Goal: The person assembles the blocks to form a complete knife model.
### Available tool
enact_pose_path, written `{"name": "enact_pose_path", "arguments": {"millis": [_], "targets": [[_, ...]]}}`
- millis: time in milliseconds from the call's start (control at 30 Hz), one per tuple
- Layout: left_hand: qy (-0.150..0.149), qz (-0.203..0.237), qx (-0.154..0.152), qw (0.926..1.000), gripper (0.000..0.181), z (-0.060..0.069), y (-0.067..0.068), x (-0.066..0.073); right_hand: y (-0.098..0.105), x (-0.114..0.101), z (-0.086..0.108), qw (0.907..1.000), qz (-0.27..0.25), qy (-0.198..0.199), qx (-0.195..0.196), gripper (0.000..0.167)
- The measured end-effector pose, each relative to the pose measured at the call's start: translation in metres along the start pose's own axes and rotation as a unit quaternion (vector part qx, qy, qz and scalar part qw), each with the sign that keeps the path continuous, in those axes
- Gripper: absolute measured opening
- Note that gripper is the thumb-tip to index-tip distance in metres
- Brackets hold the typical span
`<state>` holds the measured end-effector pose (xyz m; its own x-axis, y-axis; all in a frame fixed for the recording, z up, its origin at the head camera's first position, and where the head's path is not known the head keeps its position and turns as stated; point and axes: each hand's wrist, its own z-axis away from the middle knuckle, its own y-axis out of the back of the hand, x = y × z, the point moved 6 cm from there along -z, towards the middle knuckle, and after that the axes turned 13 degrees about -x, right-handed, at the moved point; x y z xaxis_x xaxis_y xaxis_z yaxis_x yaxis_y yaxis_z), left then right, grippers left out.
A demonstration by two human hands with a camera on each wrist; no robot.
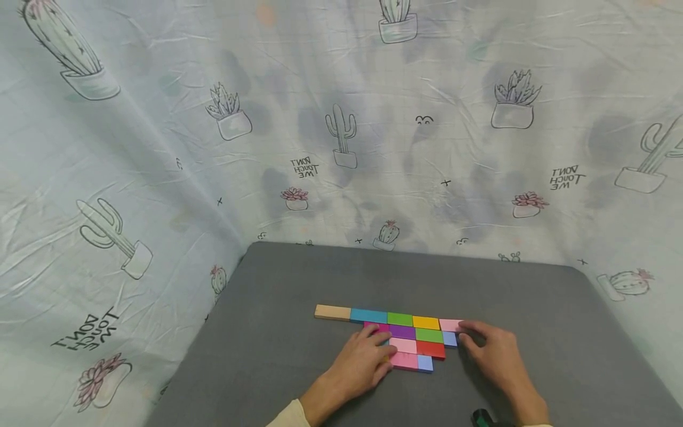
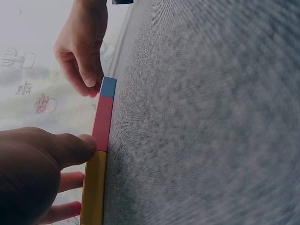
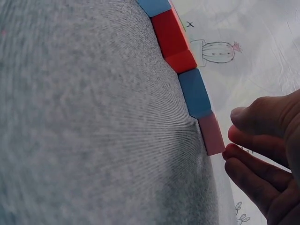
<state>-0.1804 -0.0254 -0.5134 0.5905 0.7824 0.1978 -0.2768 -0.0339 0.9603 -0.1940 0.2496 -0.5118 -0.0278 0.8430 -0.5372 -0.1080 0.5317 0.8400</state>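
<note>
Flat coloured blocks lie in several touching rows. The far row runs from a tan block (image 1: 333, 312) through blue (image 1: 369, 316), green (image 1: 400, 319) and yellow (image 1: 426, 322) blocks to a pink block (image 1: 450, 325). My left hand (image 1: 356, 365) rests over the left ends of the nearer rows, partly hiding them; its thumb touches the near row beside a yellow block (image 2: 93, 187) in the left wrist view. My right hand (image 1: 496, 353) is at the pink block's right end, fingertips touching it, fingers extended in the right wrist view. Nearer blocks include a red block (image 1: 430, 350).
The blocks lie on a grey cloth-covered table (image 1: 277, 273). A dark object with a green part (image 1: 482, 417) sits at the bottom edge, near the right forearm. A pale curtain printed with cacti (image 1: 373, 178) hangs behind and at the sides.
</note>
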Motion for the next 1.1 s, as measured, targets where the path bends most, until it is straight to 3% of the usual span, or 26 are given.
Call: {"name": "enact_pose_path", "arguments": {"millis": [233, 400, 533, 633, 733, 900, 1000, 1100], "targets": [[0.002, 0.006, -0.004, 1.0, 0.04, 0.002, 0.004, -0.003, 0.0, 0.002, -0.002, 1.0, 0.002, -0.003, -0.006, 0.033], [0.005, -0.005, 0.043, 0.9991, 0.039, 0.011, 0.022, -0.017, 0.012, 0.0, 0.0, 0.9996, 0.018, 0.019, 0.013, 0.03], [0.028, -0.014, 0.108, 0.9937, 0.038, 0.026, 0.057, -0.044, 0.037, -0.009, 0.001, 0.9925, 0.045, 0.088, 0.072, 0.026], [0.044, -0.022, 0.164, 0.9853, 0.039, 0.044, 0.092, -0.068, 0.062, -0.019, 0.003, 0.9761, 0.071, 0.159, 0.13, 0.029], [0.059, -0.035, 0.219, 0.9734, 0.041, 0.065, 0.132, -0.093, 0.09, -0.029, 0.007, 0.9554, 0.099, 0.211, 0.182, 0.037], [0.066, -0.065, 0.299, 0.9497, 0.043, 0.1, 0.189, -0.124, 0.134, -0.043, 0.013, 0.9334, 0.116, 0.235, 0.245, 0.047], [0.063, -0.07, 0.337, 0.9368, 0.043, 0.115, 0.207, -0.137, 0.15, -0.046, 0.014, 0.9279, 0.118, 0.239, 0.261, 0.057], [0.086, -0.066, 0.346, 0.9319, 0.047, 0.123, 0.211, -0.147, 0.152, -0.045, 0.011, 0.9267, 0.124, 0.245, 0.257, 0.068]]}}
